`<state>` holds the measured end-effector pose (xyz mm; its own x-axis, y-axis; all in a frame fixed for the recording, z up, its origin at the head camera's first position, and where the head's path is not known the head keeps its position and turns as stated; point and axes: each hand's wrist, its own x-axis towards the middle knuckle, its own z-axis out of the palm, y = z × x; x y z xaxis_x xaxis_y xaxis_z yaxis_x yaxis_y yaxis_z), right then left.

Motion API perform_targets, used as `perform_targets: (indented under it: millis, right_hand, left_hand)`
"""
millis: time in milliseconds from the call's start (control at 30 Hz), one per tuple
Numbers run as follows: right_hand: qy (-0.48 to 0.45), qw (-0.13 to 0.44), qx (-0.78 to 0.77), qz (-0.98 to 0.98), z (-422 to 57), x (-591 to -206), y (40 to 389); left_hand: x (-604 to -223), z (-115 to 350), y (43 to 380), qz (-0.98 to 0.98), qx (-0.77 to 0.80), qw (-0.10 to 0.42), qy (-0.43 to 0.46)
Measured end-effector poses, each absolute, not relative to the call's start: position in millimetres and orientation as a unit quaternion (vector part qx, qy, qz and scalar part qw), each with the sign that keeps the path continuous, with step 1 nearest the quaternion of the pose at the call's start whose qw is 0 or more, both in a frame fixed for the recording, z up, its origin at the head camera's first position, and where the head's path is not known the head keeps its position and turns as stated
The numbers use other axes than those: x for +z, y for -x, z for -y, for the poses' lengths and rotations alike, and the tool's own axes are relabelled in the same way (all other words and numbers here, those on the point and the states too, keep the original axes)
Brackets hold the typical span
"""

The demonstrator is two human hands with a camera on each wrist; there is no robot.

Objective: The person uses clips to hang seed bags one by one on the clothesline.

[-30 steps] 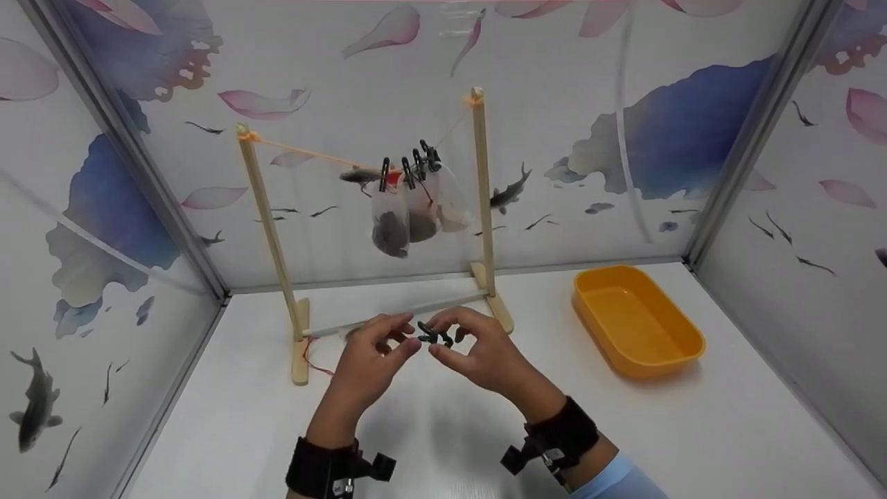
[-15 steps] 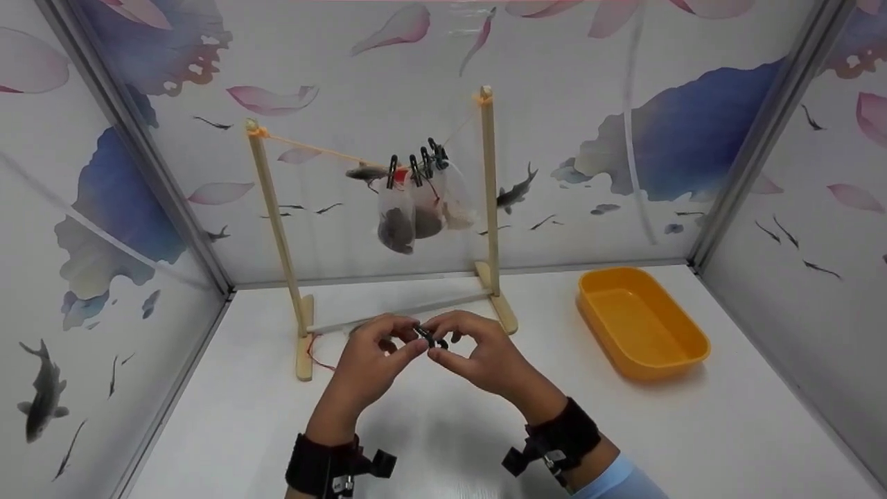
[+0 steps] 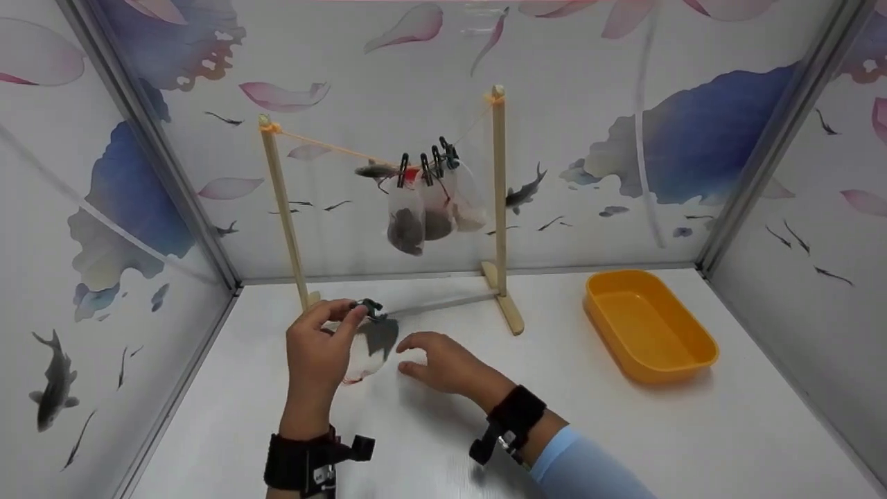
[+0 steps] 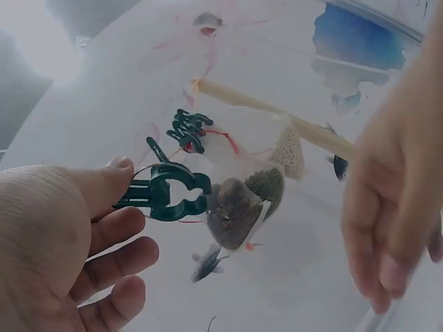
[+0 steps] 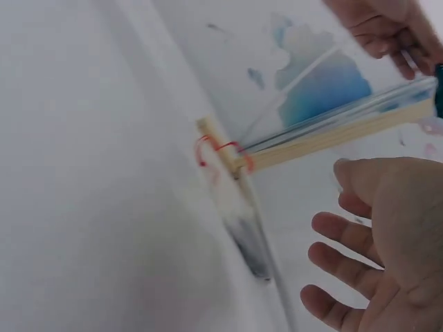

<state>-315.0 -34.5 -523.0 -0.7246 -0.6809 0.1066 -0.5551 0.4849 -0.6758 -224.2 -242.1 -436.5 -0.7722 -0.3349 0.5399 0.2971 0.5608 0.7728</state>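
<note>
My left hand (image 3: 317,357) pinches a dark green plastic clip (image 4: 169,190) between thumb and forefinger, its jaws pointing away from the hand. The other fingers are loosely bent below it. Under the clip, a small pale drawstring bag (image 3: 364,357) with dark contents lies on the table, a red cord (image 5: 239,149) at its end. My right hand (image 3: 450,364) hovers just right of this bag, fingers apart and holding nothing. Beyond the hands, several small translucent bags (image 3: 407,229) hang from an orange line, fastened with several dark clips (image 3: 428,170).
Two wooden posts (image 3: 500,194) carry the line, joined low down by a pale crossbar (image 3: 450,301). At the right stands a yellow plastic tub (image 3: 651,367). Printed panels (image 3: 582,41) enclose the white table (image 3: 589,443) at the back and sides.
The hands were together at the clip; now they are apart. My left hand has moved left and up with the clip, while the right has let go and dropped lower, uncovering the lying bag.
</note>
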Motion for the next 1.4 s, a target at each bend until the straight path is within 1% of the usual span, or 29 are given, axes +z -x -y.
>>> perform_targets:
  millis: [133,300,400,567,733,867,1000,1133,1200,1400]
  right_hand:
    - [0.411,0.089,-0.234,-0.877,67.5,-540.8,319.1]
    - [0.467,0.059,-0.105,-0.876,94.9,-549.7,319.2]
    - [0.465,0.036,-0.094,-0.88,103.9,-550.7,318.6]
    - [0.449,0.004,-0.111,-0.887,105.2,-551.0,320.6]
    - [0.434,0.006,-0.106,-0.895,103.0,-550.1,324.5]
    - [0.389,0.03,-0.172,-0.905,100.5,-542.3,329.3]
    - [0.314,0.078,-0.338,-0.884,96.2,-520.5,338.9]
    - [0.252,0.117,-0.493,-0.824,92.0,-490.1,351.4]
    - [0.247,0.115,-0.536,-0.799,89.6,-475.2,357.1]
    - [0.233,0.063,-0.61,-0.754,82.3,-427.9,371.6]
  left_hand:
    - [-438.2,246.2,224.3,0.804,-0.475,0.357,-0.027]
    - [-441.5,248.3,225.5,0.799,-0.475,0.367,-0.035]
    - [-443.5,250.6,225.8,0.797,-0.476,0.369,-0.035]
    - [-444.2,250.5,226.4,0.795,-0.478,0.372,-0.033]
    - [-442.9,249.6,226.4,0.793,-0.478,0.376,-0.036]
    - [-441.7,248.5,226.3,0.791,-0.479,0.38,-0.042]
    - [-439.3,244.9,231.3,0.785,-0.482,0.385,-0.053]
    - [-426.5,243.8,245.9,0.792,-0.472,0.385,-0.049]
    - [-413.5,247.6,257.3,0.803,-0.452,0.388,-0.034]
    - [-354.1,261.3,295.9,0.839,-0.349,0.417,0.029]
